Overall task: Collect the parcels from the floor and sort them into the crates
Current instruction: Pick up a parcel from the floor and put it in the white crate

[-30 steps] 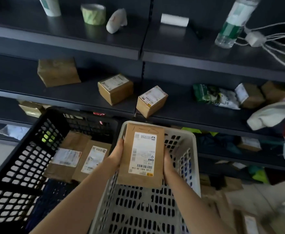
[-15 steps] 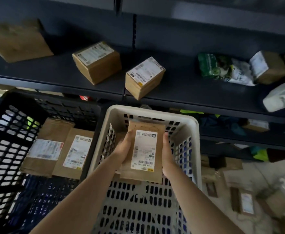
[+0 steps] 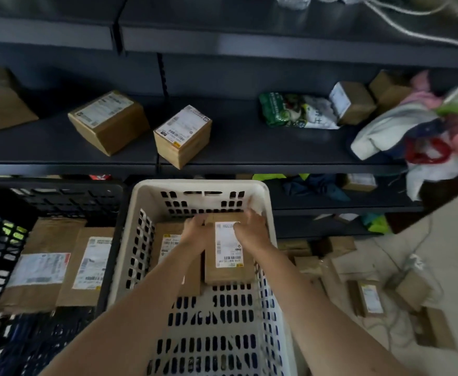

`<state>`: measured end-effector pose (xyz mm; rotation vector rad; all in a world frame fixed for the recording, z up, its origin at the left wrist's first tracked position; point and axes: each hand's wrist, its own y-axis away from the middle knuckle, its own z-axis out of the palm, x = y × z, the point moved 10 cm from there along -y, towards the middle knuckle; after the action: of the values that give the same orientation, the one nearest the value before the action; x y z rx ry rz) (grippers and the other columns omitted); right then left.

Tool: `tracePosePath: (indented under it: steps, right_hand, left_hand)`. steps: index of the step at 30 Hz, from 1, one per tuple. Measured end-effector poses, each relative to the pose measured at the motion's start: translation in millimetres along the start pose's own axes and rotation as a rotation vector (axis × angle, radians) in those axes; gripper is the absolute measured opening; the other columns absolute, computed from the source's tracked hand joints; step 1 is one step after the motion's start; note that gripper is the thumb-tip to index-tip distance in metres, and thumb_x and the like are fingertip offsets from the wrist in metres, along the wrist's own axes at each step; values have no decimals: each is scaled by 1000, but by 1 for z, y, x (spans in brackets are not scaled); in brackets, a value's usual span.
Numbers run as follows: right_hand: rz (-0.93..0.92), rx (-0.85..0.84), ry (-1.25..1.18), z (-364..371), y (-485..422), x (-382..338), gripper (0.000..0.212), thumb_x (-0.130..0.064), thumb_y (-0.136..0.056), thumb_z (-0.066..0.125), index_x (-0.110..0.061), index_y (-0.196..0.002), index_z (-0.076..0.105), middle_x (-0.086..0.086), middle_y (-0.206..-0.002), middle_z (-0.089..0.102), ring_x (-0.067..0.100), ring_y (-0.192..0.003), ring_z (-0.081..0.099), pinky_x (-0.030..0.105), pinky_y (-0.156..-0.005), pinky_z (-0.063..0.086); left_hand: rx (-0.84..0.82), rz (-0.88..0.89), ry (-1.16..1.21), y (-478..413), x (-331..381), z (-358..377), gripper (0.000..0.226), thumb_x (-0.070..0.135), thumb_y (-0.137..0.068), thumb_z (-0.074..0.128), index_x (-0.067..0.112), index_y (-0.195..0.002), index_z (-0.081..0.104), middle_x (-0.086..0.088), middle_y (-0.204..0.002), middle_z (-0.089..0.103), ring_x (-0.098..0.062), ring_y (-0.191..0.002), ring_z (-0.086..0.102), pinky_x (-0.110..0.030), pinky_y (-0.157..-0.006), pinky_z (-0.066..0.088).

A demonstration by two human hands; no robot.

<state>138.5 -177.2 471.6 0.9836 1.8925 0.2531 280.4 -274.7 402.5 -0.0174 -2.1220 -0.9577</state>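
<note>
A flat brown parcel (image 3: 229, 263) with a white label lies low in the white crate (image 3: 203, 187), on its right side. My left hand (image 3: 195, 233) grips its far left corner and my right hand (image 3: 251, 233) covers its far right corner. Another labelled parcel (image 3: 169, 246) lies beside it in the same crate, partly under my left forearm. The black crate (image 3: 59, 187) on the left holds two flat brown parcels (image 3: 42, 267). More parcels (image 3: 369, 297) lie on the floor to the right.
Dark shelving stands right behind the crates. Its middle shelf carries cardboard boxes (image 3: 108, 120), a green bag (image 3: 290, 111) and a heap of clothes (image 3: 412, 137). White cables (image 3: 417, 31) hang at the top right. Lower shelves hold cloths and small boxes.
Both hands have lowered the parcel from above the white crate's rim down to its bottom and slid to its far end. The camera has tilted further down.
</note>
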Motion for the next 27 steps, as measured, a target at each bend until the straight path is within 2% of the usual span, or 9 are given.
tracePosePath:
  steps: [2, 4, 8, 13, 17, 20, 24, 25, 27]
  right_hand:
    - [-44, -9, -34, -4, 10, -1, 61, -30, -81, 54, -30, -141, 43, 7, -143, 46, 29, -122, 56, 51, -97, 52]
    - [-82, 26, -25, -16, 34, -10, 43, -27, -87, 56, -22, -130, 51, 8, -125, 59, 26, -107, 63, 49, -89, 56]
    - [-190, 141, 205, -53, 93, -24, 33, -23, -95, 50, -12, -125, 53, 15, -119, 59, 34, -107, 59, 46, -88, 53]
    - [-148, 165, 428, -109, 158, 11, 34, -26, -98, 47, -17, -131, 50, 9, -118, 59, 29, -106, 57, 41, -79, 52]
    - [-58, 225, 380, -168, 205, 67, 34, -29, -99, 48, -19, -131, 51, 6, -120, 58, 26, -105, 58, 41, -82, 54]
    - [24, 250, 323, -206, 229, 127, 22, -29, -97, 49, -21, -116, 57, 0, -111, 58, 22, -103, 59, 39, -88, 52]
    - [140, 257, 232, -254, 251, 233, 9, -25, -92, 51, -21, -85, 55, 0, -92, 59, 25, -96, 60, 34, -77, 47]
    - [175, 259, 205, -265, 258, 263, 10, -22, -92, 51, -18, -85, 57, 2, -91, 60, 28, -97, 61, 33, -75, 45]
    - [248, 267, 172, -287, 270, 328, 19, -21, -92, 53, -10, -104, 64, 10, -105, 65, 30, -106, 62, 32, -79, 45]
  left_hand:
    - [6, 112, -61, 57, 49, -20, 40, 30, -82, 53, 21, -118, 66, 1, -114, 66, -23, -91, 66, -36, -74, 56]
    - [29, 225, -188, 93, 80, -29, 37, 17, -94, 42, 19, -125, 62, 1, -117, 63, -20, -98, 62, -30, -77, 48]
    - [-50, 409, -503, 146, 116, -14, 37, 18, -96, 39, 18, -124, 63, -6, -128, 61, -24, -111, 59, -32, -90, 47]
    - [-139, 619, -694, 215, 158, 25, 35, 19, -100, 38, 13, -121, 65, -8, -130, 60, -27, -118, 55, -37, -99, 46]
    - [-247, 715, -742, 258, 181, 98, 31, 22, -100, 37, 10, -107, 66, -7, -110, 64, -26, -100, 59, -41, -91, 50]
    - [-323, 761, -798, 284, 188, 173, 20, 23, -99, 36, 17, -85, 50, -4, -91, 50, -19, -81, 49, -36, -78, 46]
    - [-446, 743, -845, 308, 183, 285, 28, 24, -99, 35, 13, -91, 60, -4, -95, 58, -23, -89, 57, -42, -87, 49]
    - [-474, 729, -866, 311, 178, 315, 33, 25, -99, 36, 9, -98, 64, -5, -98, 61, -24, -95, 60, -43, -88, 49]
    - [-512, 716, -899, 318, 166, 378, 35, 26, -100, 37, 9, -109, 66, -6, -106, 65, -26, -100, 60, -40, -88, 49]
